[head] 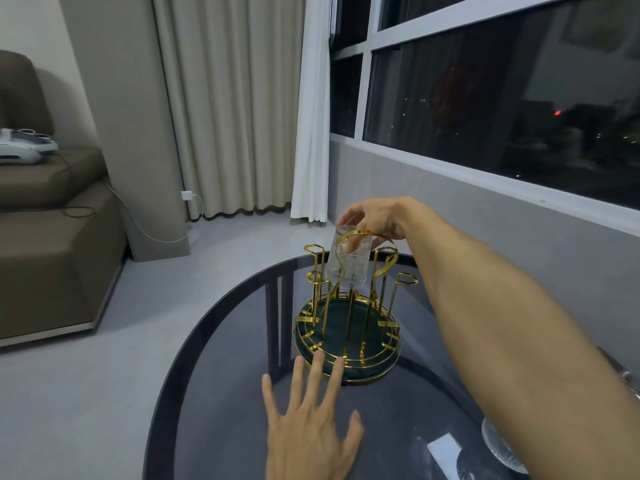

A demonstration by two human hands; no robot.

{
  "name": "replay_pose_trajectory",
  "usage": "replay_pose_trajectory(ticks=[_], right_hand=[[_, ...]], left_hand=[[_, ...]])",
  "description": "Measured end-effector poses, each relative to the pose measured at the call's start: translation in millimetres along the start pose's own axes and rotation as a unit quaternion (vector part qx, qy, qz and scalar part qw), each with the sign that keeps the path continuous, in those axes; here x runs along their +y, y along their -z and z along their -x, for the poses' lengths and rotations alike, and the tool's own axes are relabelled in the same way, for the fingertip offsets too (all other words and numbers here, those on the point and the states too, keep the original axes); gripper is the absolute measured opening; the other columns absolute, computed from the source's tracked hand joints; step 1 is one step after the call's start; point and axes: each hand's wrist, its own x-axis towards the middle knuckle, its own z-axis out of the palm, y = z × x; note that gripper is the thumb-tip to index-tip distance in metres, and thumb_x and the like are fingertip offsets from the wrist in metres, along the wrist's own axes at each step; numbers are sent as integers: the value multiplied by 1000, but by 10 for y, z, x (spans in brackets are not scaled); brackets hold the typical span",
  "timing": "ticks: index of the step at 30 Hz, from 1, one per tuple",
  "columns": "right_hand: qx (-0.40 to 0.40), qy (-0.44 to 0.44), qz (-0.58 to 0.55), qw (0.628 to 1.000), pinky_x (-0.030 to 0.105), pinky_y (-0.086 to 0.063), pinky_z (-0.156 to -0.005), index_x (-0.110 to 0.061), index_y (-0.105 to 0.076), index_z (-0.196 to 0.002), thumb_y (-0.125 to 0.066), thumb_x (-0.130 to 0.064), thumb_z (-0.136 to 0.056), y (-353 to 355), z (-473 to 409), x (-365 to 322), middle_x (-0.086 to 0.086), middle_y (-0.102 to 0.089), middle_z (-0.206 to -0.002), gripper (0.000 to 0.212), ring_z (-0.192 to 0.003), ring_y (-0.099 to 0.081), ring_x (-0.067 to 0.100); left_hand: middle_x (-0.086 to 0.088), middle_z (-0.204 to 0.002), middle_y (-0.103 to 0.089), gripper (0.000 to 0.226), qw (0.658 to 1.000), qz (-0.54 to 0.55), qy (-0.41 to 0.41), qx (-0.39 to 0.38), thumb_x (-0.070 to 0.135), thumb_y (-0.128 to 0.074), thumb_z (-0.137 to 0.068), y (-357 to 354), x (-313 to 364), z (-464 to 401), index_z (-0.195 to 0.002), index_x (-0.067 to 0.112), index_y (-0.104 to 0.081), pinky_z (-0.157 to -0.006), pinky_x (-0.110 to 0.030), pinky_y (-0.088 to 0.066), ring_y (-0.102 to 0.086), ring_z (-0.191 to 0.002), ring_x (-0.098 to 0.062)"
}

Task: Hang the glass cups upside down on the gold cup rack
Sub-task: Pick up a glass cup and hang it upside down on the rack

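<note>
The gold cup rack (347,336) stands on a dark green round base in the middle of the glass table, with several upright gold prongs and a looped handle. A clear patterned glass cup (348,263) hangs upside down over a far prong, its base up. My right hand (372,218) grips that base from above. My left hand (311,420) lies flat with fingers spread on the table, its fingertips touching the near rim of the rack's base.
The dark round glass table (214,393) ends at a curved edge on the left. More glassware (498,448) and a white card (445,452) sit at the bottom right. A grey wall and window run along the right; a sofa (45,237) stands at the left.
</note>
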Motion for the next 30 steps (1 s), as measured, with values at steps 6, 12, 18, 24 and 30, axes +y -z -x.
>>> replay_pose_trajectory(ticks=[6,12,18,24,30], right_hand=[[-55,-1,69,996,54,-56,-106,-22,-63,-129,-90,-5,-78,-1,-42,-69,6,-59,-133,61,-129,-58,36],[-41,25,0,999,47,-57,-106,-25,-71,-124,-73,-19,-97,7,-51,81,6,-66,-135,28,-123,-64,28],[147,70,-110,980,39,-52,-100,-14,-65,-138,-51,-20,-110,-24,303,342,7,-63,-135,33,-129,-60,27],[264,92,-63,958,45,-55,-106,-27,-74,-117,-57,-17,-104,-115,1327,677,4,-70,-126,24,-119,-65,22],[267,60,31,961,33,-54,-95,-24,-79,-111,-56,-4,-94,-400,2555,1026,2,-78,-115,35,-110,-71,22]], left_hand=[[-1,-149,-57,74,1000,7,2,0,68,-50,-76,17,11,11,-142,35,-59,-111,-62,-13,-52,-138,-31],[3,-162,-38,75,1000,6,13,-7,68,-43,-85,-23,-1,18,-154,39,-41,-114,-66,-1,-31,-151,-28],[8,-173,-3,77,1000,2,17,-23,71,-16,-89,-39,-19,29,-160,45,-1,-118,-66,17,10,-158,-21],[-1,-173,-7,73,1000,-14,0,-28,60,-30,-98,151,78,130,-163,33,-8,-124,-62,1,1,-159,-26],[-9,-148,-49,58,960,234,-151,3,29,-67,-89,437,642,546,-142,12,-53,-116,-40,-36,-42,-139,-25]])
